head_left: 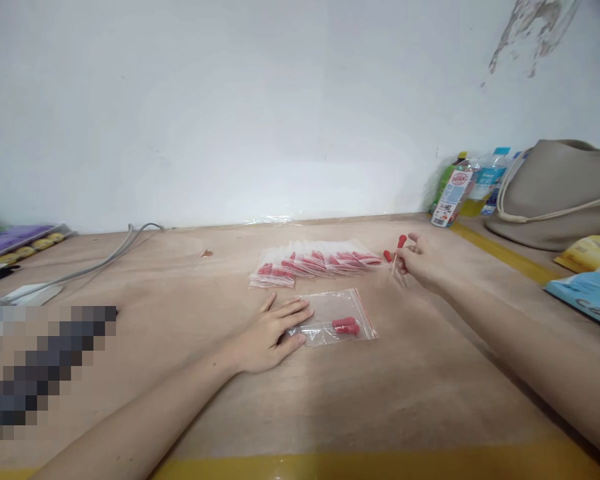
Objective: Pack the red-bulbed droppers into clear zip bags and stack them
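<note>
- A dropper point(398, 255) with a red rubber bulb and a thin clear stem sits in the right hand point(421, 265), the grip closed on it by the fingertips; the bulb points up and away, the stem slants down toward the desk point(330, 407).
- The dropper is held just above the desk, at the right end of a row of filled bags point(316, 263) and close beside a loose red bulb point(387, 255) lying there.
- The left hand point(273, 335) lies flat, palm down, fingers spread — its grip is open and holds nothing — with the fingertips pressing on the left edge of a clear zip bag point(336, 324).
- That zip bag lies flat on the desk between the two hands, nearer the left, and has red bulbs inside it toward its right side.
- The row of filled bags lies overlapped behind the zip bag, each showing red pieces through the plastic.
- Further out: a grey cable point(97, 263) runs across the left of the desk, bottles point(473, 183) stand against the wall at the right, and a beige bag point(563, 193) sits beside them.
</note>
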### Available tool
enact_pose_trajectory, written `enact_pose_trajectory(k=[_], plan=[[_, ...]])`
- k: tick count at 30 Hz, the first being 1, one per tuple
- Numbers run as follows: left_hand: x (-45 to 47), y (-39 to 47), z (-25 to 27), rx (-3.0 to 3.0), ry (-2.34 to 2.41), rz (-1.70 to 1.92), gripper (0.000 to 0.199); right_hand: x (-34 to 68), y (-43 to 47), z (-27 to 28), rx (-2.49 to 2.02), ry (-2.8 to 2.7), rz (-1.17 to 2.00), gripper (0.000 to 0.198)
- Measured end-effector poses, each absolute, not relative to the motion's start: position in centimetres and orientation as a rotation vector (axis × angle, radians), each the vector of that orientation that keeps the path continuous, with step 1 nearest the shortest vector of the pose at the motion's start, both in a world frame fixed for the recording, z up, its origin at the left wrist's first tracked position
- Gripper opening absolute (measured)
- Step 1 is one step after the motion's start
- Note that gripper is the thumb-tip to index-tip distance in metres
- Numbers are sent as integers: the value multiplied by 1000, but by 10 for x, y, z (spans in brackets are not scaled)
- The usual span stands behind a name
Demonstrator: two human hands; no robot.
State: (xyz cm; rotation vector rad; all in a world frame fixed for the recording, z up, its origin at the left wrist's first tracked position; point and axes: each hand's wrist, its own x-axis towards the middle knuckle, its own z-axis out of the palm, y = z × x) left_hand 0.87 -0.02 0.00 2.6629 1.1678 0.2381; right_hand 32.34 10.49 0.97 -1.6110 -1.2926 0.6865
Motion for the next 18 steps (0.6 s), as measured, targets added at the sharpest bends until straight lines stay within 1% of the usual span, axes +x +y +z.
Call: enact_pose_trajectory(k=[2, 4, 8, 13, 16, 18], plan=[[9, 0, 0, 2669, 1166, 246, 46, 312, 84, 1, -1398, -1285, 763, 64], [9, -1, 0, 2672, 1164, 245, 46, 299, 66, -9, -1212, -1217, 859, 66], [10, -2, 1, 2664, 1175, 229, 45, 280, 44, -22, -1103, -1048, 971, 53], [10, -2, 0, 2665, 1193, 287, 55, 270, 34, -21, -1046, -1000, 1208, 37], [9, -2, -1, 2675, 1189, 299, 55, 275, 33, -20, -1103, -1199, 1245, 29], [9, -2, -1, 2682, 1190, 293, 54, 282, 33, -20, -1159, -1458, 1153, 26]])
